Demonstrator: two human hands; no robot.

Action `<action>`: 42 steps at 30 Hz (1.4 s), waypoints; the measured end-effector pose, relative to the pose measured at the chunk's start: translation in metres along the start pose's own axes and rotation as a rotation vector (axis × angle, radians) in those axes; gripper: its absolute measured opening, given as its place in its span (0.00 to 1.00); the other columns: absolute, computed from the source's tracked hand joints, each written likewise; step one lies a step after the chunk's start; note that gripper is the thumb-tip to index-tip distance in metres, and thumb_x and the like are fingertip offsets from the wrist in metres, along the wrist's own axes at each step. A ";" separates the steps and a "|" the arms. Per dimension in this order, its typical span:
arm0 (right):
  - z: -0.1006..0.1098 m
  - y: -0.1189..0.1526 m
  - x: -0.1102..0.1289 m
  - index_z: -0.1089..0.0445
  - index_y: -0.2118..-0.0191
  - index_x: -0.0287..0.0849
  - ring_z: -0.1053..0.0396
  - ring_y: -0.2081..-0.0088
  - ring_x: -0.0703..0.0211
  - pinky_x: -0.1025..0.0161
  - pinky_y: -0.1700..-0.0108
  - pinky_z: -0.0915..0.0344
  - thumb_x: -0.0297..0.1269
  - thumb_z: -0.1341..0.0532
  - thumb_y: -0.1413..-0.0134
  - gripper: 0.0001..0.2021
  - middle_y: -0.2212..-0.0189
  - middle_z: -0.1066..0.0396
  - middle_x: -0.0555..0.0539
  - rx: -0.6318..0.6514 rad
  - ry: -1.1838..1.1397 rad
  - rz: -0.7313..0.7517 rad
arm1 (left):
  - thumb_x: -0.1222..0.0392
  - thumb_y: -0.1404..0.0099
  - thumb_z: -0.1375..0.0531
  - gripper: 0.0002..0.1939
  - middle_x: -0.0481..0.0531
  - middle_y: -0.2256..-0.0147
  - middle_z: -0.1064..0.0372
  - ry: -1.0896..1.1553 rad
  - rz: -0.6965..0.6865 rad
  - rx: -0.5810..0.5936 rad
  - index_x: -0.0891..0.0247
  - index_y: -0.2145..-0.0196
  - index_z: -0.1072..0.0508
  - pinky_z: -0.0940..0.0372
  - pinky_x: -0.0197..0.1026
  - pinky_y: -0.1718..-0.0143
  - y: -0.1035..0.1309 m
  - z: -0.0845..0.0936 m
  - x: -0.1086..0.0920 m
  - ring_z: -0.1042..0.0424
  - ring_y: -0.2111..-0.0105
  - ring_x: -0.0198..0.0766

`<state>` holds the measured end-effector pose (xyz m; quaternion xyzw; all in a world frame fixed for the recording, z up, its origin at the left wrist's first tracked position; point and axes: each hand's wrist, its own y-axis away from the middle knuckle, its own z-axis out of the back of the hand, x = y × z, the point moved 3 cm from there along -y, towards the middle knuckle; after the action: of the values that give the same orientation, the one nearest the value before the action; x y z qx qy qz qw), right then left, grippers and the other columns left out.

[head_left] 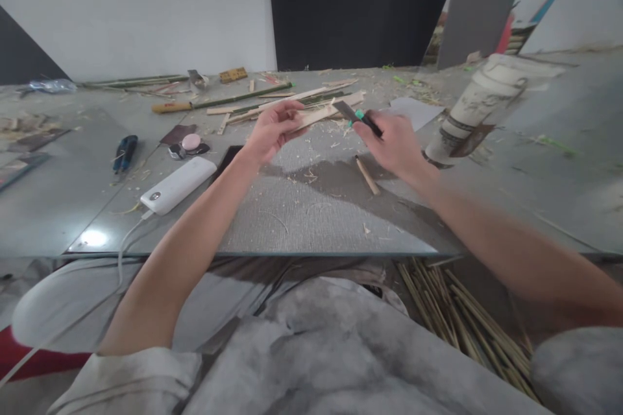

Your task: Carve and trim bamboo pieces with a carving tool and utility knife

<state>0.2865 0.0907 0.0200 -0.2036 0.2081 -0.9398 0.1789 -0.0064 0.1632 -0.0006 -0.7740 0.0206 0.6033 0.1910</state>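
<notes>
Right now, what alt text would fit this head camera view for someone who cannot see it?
A person's left hand holds a thin bamboo strip while the right hand sets a green-banded knife to it, above a grey table strewn with shavings. A white power bank lies to the left.

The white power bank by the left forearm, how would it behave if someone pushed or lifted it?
The white power bank lies flat on the glossy table, so it would probably slide, not roll. Its plugged-in cable may tug back. It looks rigid, perhaps dense for its size.
</notes>
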 end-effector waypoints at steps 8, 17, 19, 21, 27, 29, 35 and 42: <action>0.000 -0.001 -0.007 0.21 0.49 0.53 0.22 0.59 0.36 0.44 0.53 0.31 0.66 0.57 0.10 0.33 0.63 0.19 0.37 -0.019 0.024 -0.085 | 0.71 0.41 0.16 0.38 0.56 0.50 0.09 -0.112 0.263 0.362 0.56 0.36 0.19 0.15 0.44 0.50 0.020 -0.027 0.003 0.06 0.56 0.46; -0.004 -0.002 -0.006 0.24 0.46 0.51 0.20 0.60 0.38 0.45 0.51 0.29 0.59 0.49 0.10 0.23 0.64 0.18 0.41 0.000 -0.055 -0.096 | 0.77 0.43 0.31 0.28 0.43 0.63 0.26 -0.123 0.250 0.248 0.58 0.47 0.20 0.17 0.46 0.50 0.010 -0.012 0.015 0.18 0.64 0.35; -0.007 -0.003 -0.007 0.24 0.44 0.50 0.20 0.61 0.38 0.45 0.51 0.29 0.59 0.46 0.11 0.21 0.64 0.18 0.41 0.018 -0.081 -0.078 | 0.74 0.38 0.32 0.20 0.48 0.61 0.23 -0.132 0.239 0.214 0.60 0.51 0.20 0.19 0.46 0.53 0.010 -0.012 0.015 0.18 0.64 0.36; -0.010 -0.002 -0.008 0.23 0.41 0.49 0.22 0.60 0.38 0.46 0.54 0.32 0.59 0.45 0.12 0.21 0.61 0.17 0.39 0.024 -0.050 -0.045 | 0.71 0.34 0.32 0.13 0.53 0.58 0.18 -0.145 0.242 0.192 0.60 0.53 0.22 0.19 0.46 0.53 0.013 -0.014 0.015 0.16 0.61 0.38; -0.024 0.000 -0.014 0.27 0.43 0.50 0.25 0.60 0.39 0.49 0.58 0.41 0.63 0.48 0.09 0.23 0.59 0.19 0.39 0.164 0.056 0.005 | 0.67 0.23 0.32 0.08 0.54 0.62 0.15 -0.210 0.272 0.154 0.57 0.52 0.25 0.23 0.46 0.58 0.020 -0.024 0.025 0.18 0.64 0.41; -0.026 0.001 -0.015 0.28 0.44 0.51 0.26 0.60 0.40 0.50 0.57 0.41 0.64 0.51 0.08 0.24 0.59 0.19 0.39 0.180 0.069 0.010 | 0.65 0.19 0.33 0.05 0.51 0.66 0.20 -0.235 0.260 0.119 0.58 0.55 0.25 0.25 0.43 0.60 0.015 -0.025 0.032 0.23 0.67 0.38; -0.032 0.003 -0.008 0.29 0.42 0.49 0.26 0.60 0.39 0.49 0.58 0.42 0.54 0.52 0.09 0.19 0.55 0.17 0.36 0.206 0.079 0.008 | 0.45 0.12 0.28 0.19 0.55 0.47 0.15 -0.276 0.246 0.058 0.61 0.38 0.17 0.15 0.45 0.52 0.002 -0.023 0.047 0.16 0.55 0.39; -0.034 0.005 0.000 0.28 0.39 0.48 0.21 0.50 0.34 0.49 0.55 0.39 0.52 0.48 0.11 0.17 0.41 0.16 0.30 0.235 0.091 0.049 | 0.45 0.13 0.27 0.23 0.61 0.34 0.16 -0.354 0.323 0.095 0.60 0.31 0.17 0.12 0.56 0.38 0.010 -0.026 0.043 0.13 0.41 0.49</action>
<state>0.2725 0.0977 -0.0107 -0.1330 0.1093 -0.9614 0.2147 0.0270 0.1537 -0.0382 -0.6331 0.1388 0.7505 0.1289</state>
